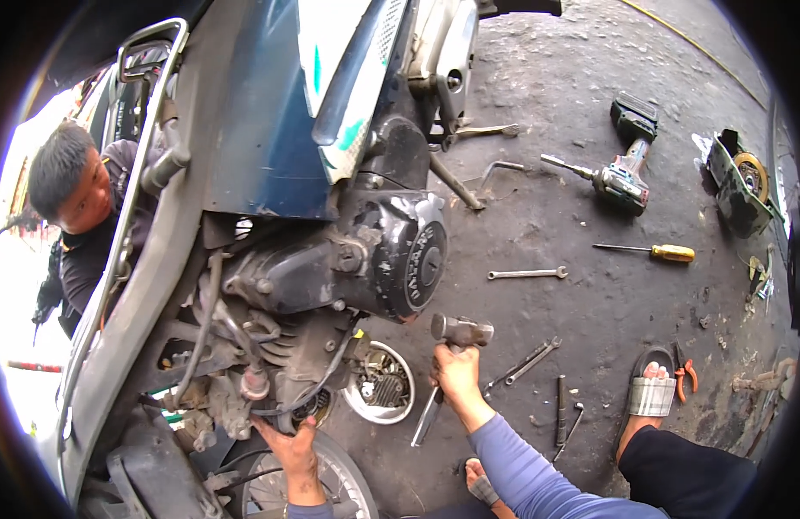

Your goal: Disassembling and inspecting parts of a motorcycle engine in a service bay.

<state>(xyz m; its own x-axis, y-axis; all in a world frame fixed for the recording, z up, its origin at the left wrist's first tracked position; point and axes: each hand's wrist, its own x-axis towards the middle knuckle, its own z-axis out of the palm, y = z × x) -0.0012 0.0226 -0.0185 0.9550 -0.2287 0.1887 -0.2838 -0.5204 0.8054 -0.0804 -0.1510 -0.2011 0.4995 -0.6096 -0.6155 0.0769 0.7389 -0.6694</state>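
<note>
My right hand (459, 376) grips a hammer, its steel head (460, 330) raised just below the black engine casing (391, 259) of a motorcycle. My left hand (292, 450) reaches into the lower engine, by the finned metal block (292, 350) and hanging cables (331, 372); its fingers curl on a part I cannot make out. Between my hands, a round white pan (403, 406) with metal parts in it sits on the ground. The motorcycle's blue side panel (257, 147) is above, and part of a wheel (352, 471) shows at the lower edge.
Another person (84, 199) looks in from the left, behind the frame. On the grey ground lie a cordless drill (625, 173), yellow screwdriver (672, 253), several wrenches (525, 273), pliers (687, 379) and a metal box (733, 203) with a ring. My sandalled foot (651, 394) is at lower right.
</note>
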